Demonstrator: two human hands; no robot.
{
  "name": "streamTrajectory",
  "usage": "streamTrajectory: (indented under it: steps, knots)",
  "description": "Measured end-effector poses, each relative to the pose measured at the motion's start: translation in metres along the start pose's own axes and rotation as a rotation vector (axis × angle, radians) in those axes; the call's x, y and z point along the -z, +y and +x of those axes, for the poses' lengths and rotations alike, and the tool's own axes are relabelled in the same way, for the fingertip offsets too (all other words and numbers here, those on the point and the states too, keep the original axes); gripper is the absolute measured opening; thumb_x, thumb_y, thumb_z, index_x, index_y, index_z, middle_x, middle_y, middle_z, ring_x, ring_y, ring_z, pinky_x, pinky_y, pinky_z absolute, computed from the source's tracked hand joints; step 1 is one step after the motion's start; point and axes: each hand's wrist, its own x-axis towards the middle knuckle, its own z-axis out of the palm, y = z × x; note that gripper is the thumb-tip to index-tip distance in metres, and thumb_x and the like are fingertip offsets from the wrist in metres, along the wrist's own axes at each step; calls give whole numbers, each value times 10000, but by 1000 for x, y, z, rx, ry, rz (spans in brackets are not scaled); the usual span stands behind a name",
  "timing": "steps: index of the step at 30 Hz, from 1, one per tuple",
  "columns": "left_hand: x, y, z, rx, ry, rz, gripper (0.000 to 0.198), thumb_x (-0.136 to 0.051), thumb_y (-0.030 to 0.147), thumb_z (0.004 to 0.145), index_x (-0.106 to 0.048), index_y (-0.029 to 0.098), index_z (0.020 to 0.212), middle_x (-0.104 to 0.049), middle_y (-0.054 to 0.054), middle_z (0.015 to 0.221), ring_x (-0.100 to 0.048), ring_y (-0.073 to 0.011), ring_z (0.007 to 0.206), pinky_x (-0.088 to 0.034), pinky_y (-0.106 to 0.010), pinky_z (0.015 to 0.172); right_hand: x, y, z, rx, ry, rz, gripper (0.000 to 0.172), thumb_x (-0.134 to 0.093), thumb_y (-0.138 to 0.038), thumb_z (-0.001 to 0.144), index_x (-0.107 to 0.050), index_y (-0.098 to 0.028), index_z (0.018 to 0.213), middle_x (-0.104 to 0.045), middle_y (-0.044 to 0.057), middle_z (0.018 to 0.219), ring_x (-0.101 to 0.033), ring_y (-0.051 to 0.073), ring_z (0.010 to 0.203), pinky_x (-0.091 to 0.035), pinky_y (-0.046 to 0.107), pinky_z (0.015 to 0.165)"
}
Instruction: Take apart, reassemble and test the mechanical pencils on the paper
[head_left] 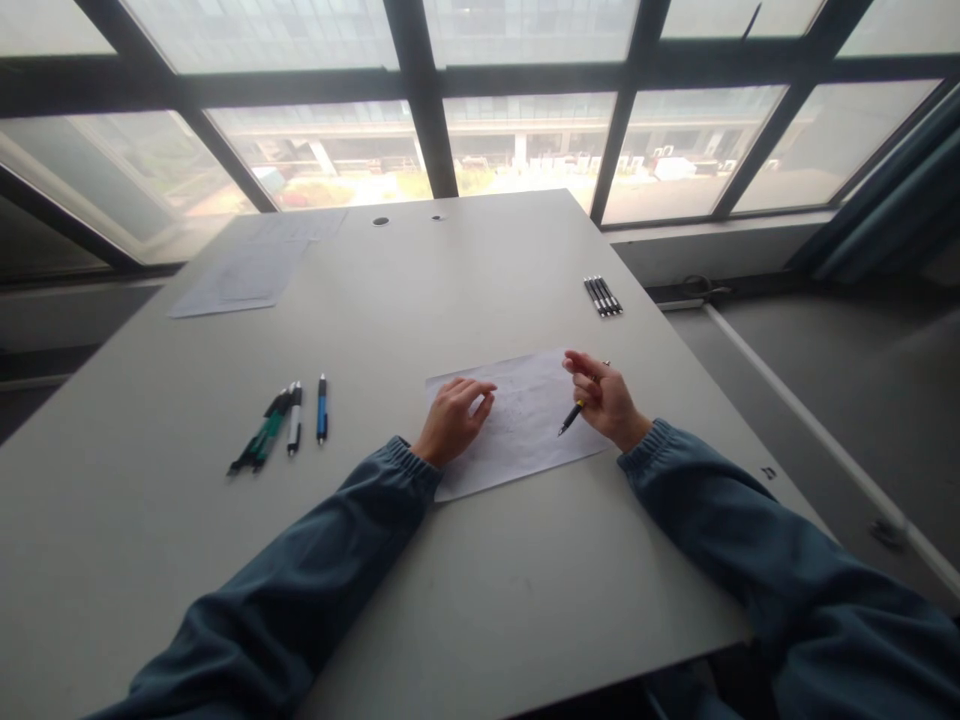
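A sheet of white paper (517,450) with faint marks lies slightly turned on the table in front of me. My left hand (456,415) rests on its left part, fingers stretched out and nothing in them. Over the sheet's right edge, my right hand (604,400) is closed around a pen (572,416) with a dark grip and a bit of yellow. The pen's tip points down and to the left, over the paper; whether it touches cannot be seen. Part of the pen is hidden by the fingers.
Left of the paper lie a blue pen (322,408), a white-and-black pen (295,420) and some green pens (266,432). Several black pens (603,296) sit side by side near the right edge of the white table (420,290). More paper sheets (244,270) lie far left, by the windows.
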Motion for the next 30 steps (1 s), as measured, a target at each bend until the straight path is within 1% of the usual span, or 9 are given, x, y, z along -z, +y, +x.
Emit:
streamTrajectory:
  steps: [3, 6, 14, 16, 19, 22, 25, 27, 30]
  knots:
    - [-1, -3, -1, 6, -47, 112, 407, -561, 74, 863, -674, 246, 1214, -701, -72, 1212, -605, -265, 1148, -448, -454, 1012, 3, 4, 4, 8, 35, -1, 125, -582, -221, 849, -684, -153, 875, -678, 53, 808, -441, 63, 479, -390, 164, 347]
    - [-3, -7, -3, -20, -98, 134, 449, -545, 30, 816, -707, 265, 1163, -650, -65, 1330, -547, -281, 1274, -412, -492, 1073, 6, 6, 6, 45, 2, -18, 177, -557, -310, 840, -681, -183, 849, -674, 79, 822, -601, 166, 709, -544, 270, 527]
    - [2, 3, -2, -61, -292, 161, 327, -602, 351, 928, -690, 322, 1241, -620, -49, 1375, -525, -297, 1268, -427, -506, 1056, 8, -1, 0, 37, -55, -91, 400, -478, -499, 933, -659, -188, 758, -334, -48, 490, -318, 107, 425, -289, 229, 385]
    - [5, 8, -2, -62, -344, 182, 363, -594, 414, 937, -664, 341, 1285, -586, -44, 1422, -506, -302, 1284, -424, -508, 1048, 8, -1, -1, 37, -37, -107, 488, -471, -604, 944, -671, -183, 802, -362, -50, 468, -316, 98, 406, -275, 222, 379]
    - [6, 10, -2, -69, -384, 190, 426, -595, 470, 933, -627, 340, 1337, -533, -56, 1482, -458, -313, 1352, -388, -519, 1086, 8, 2, -1, 53, 4, -139, 584, -504, -744, 881, -681, -189, 921, -606, 23, 631, -505, 119, 505, -336, 223, 402]
    - [5, 9, -3, -76, -406, 174, 482, -591, 504, 928, -592, 330, 1377, -478, -62, 1535, -380, -323, 1442, -310, -542, 1166, 5, 5, -2, 98, 5, -195, 468, -698, -662, 800, -662, -213, 931, -693, 41, 832, -602, 125, 631, -377, 210, 436]
    - [5, 9, -3, -69, -442, 162, 540, -589, 541, 918, -555, 329, 1414, -444, -66, 1564, -355, -329, 1470, -254, -572, 1205, 1, 9, -5, 237, 25, -273, 328, -856, -415, 718, -606, -221, 804, -572, -52, 639, -519, 75, 523, -339, 186, 437]
    - [6, 9, -2, -68, -460, 156, 569, -589, 561, 913, -538, 327, 1429, -432, -72, 1574, -357, -329, 1473, -244, -582, 1212, 0, 12, -8, 307, 48, -356, 277, -835, -360, 740, -602, -220, 788, -497, -80, 555, -483, 69, 470, -320, 188, 429]
    - [8, 9, -3, -79, -466, 144, 589, -596, 574, 904, -535, 326, 1435, -425, -77, 1580, -361, -331, 1474, -245, -585, 1216, -1, 14, -14, 325, 18, -529, 223, -714, -408, 846, -674, -203, 924, -644, -8, 686, -601, 116, 549, -361, 211, 442]
